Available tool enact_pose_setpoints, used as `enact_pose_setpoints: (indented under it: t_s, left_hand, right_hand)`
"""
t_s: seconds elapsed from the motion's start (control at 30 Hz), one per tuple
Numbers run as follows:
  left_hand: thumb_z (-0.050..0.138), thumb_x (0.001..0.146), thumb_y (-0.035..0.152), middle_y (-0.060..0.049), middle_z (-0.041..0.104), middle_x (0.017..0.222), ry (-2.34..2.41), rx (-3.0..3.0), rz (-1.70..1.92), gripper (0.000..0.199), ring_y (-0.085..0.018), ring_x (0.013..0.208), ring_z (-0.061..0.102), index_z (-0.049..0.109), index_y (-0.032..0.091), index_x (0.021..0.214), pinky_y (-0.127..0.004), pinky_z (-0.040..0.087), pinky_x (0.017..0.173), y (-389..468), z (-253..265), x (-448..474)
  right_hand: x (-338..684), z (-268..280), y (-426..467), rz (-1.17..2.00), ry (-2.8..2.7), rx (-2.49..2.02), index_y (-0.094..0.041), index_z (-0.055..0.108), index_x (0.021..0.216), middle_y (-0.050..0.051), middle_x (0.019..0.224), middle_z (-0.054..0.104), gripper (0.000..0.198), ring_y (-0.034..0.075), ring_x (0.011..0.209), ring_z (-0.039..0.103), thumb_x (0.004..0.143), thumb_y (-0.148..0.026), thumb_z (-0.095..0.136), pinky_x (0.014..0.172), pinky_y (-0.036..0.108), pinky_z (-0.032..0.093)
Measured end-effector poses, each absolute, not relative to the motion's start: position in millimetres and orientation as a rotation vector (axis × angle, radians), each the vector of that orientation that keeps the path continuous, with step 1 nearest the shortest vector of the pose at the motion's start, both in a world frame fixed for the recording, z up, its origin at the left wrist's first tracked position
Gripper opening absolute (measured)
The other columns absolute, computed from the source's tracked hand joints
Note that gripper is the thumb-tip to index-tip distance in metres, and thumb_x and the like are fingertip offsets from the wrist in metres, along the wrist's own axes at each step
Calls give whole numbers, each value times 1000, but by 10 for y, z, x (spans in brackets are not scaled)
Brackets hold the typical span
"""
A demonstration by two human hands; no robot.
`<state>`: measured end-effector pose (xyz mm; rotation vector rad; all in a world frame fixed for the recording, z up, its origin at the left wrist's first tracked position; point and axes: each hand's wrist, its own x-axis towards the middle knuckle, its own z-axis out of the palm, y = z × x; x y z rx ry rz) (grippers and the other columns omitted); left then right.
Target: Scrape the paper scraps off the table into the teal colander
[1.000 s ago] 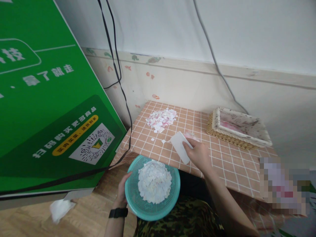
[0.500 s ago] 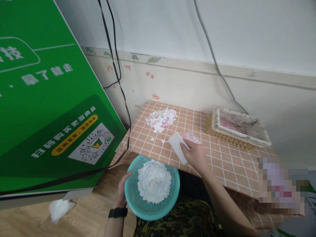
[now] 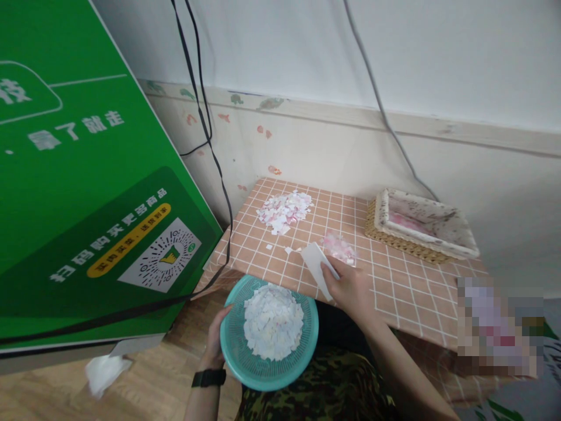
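My left hand (image 3: 216, 333) grips the left rim of a round teal plastic basket (image 3: 232, 362), held below the table's front edge. Inside the basket lies a heap of small white paper scraps (image 3: 274, 321). My right hand (image 3: 348, 286) is closed on a flat white card (image 3: 315, 266), whose lower end is at the table's front edge. A few loose scraps lie just left of the card. Beyond my right fingers is a small pile of pinkish scraps (image 3: 339, 248). Farther back sits a larger pile of white and pink scraps (image 3: 284, 211).
A brown checked cloth covers the table (image 3: 394, 292). At the back right stands a wicker basket (image 3: 421, 225) with a cloth lining. A green cabinet (image 3: 87, 204) fills the left side, with black cords hanging beside it. A white bag (image 3: 106, 373) lies on the floor.
My right hand with the white card has come slightly toward me, showing more of the pinkish pile. The teal basket stays nearly still in my left hand.
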<state>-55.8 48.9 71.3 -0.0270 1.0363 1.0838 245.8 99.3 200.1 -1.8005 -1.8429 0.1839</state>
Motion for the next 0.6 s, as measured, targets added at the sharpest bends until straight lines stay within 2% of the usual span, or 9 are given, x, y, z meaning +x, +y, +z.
enact_pose_setpoints:
  t_s: [0.4, 0.6]
  left_hand:
    - [64, 69, 22, -5, 72, 64, 1077, -13, 1087, 12, -20, 56, 65, 71, 12, 72, -33, 53, 61, 492, 707, -566]
    - [65, 69, 22, -5, 72, 64, 1062, 6, 1108, 12, -19, 57, 65, 71, 12, 72, -32, 53, 61, 481, 716, -555]
  right_hand:
    - [2464, 2012, 1058, 83, -1871, -1809, -20, 66, 106, 8, 73, 70, 34, 21, 61, 64, 87, -31, 40, 55, 27, 40]
    - [2454, 1994, 1098, 54, -1839, -1850, -19, 65, 104, 7, 72, 69, 34, 20, 59, 62, 89, -31, 38, 55, 27, 39]
